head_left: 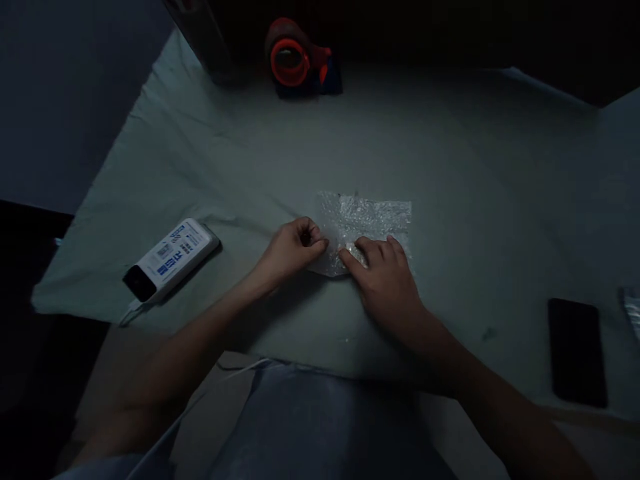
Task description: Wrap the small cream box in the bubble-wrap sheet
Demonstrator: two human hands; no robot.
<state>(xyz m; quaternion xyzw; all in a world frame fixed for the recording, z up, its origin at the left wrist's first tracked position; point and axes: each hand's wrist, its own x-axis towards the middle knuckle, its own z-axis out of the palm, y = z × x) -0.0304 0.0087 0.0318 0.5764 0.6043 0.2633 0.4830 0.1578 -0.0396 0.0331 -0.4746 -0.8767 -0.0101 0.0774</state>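
A clear sheet of bubble wrap [377,215] lies on the cloth-covered table in front of me. My left hand [299,245] pinches its left edge between thumb and fingertips, and that side is lifted and bent over. My right hand [384,273] rests on the near part of the wrap, fingers curled and thumb set apart from the index finger. Between that thumb and index finger a shiny bunched part of the wrap shows. Whether something lies inside it, I cannot tell in the dim light.
A red and blue tape dispenser [293,63] stands at the back. To the left lies a white box-shaped device [173,257] with a printed label and a cable. A black phone [577,353] lies at the right, near a silvery packet [633,307]. The green tablecloth [480,200] has creases.
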